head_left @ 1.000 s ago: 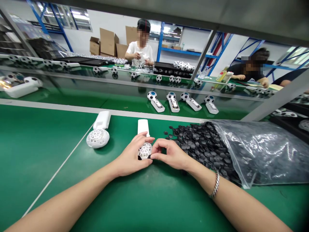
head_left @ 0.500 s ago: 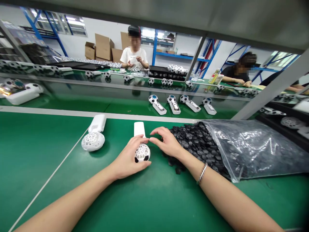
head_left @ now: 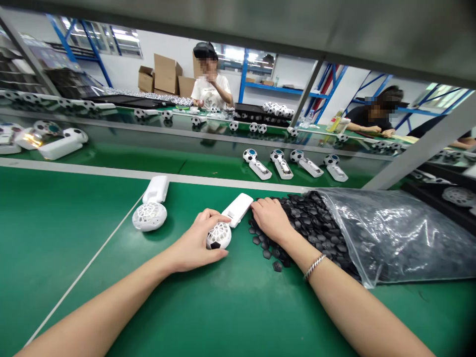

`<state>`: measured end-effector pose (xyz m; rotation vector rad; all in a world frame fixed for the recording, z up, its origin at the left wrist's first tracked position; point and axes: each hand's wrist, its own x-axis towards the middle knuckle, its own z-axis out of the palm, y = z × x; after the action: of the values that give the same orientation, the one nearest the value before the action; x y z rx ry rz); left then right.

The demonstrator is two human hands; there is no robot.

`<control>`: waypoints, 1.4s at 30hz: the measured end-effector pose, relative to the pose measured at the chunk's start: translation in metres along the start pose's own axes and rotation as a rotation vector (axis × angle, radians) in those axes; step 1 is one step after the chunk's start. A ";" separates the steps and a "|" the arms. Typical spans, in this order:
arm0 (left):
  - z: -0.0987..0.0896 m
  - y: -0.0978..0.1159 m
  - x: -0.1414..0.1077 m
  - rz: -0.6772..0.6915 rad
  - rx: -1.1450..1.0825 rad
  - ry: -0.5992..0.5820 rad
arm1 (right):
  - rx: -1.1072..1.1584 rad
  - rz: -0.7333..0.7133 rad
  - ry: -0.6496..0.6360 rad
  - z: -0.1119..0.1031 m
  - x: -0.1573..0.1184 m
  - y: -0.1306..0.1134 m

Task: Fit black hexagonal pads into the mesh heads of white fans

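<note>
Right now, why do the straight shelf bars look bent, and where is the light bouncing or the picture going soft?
Head view: the wide lens bows the grey overhead beam and stretches the forearms at the edges. Glare streaks the clear plastic bag and the shiny conveyor strip. The windows behind are washed out. The left hand and right hand are sharp; the bottom right corner darkens.

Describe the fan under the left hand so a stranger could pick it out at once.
Start at the clear plastic bag spilling small black pieces onto the green table. Just left of that pile, the left hand grips a white handheld fan. Unlike the all-white fan lying farther left, its round grille already carries one black piece.
</note>
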<state>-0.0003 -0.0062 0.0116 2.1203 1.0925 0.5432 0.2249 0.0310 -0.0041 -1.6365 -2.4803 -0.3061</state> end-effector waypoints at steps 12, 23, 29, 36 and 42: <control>-0.007 -0.011 0.004 -0.054 0.028 0.125 | 0.711 -0.138 0.067 -0.023 -0.010 -0.014; -0.006 -0.009 0.003 0.043 0.036 0.112 | 1.177 -0.078 0.037 0.001 -0.015 -0.055; -0.001 -0.006 0.005 0.017 0.033 0.192 | 1.248 -0.001 0.064 0.002 -0.015 -0.062; -0.002 -0.005 0.004 0.017 0.019 0.180 | 1.295 0.070 0.085 0.002 -0.016 -0.067; 0.000 -0.006 0.005 0.019 0.028 0.194 | 1.381 0.110 0.039 0.002 -0.015 -0.068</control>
<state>-0.0006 0.0003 0.0078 2.1379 1.1935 0.7599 0.1680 -0.0077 -0.0156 -1.0279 -1.6807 1.1050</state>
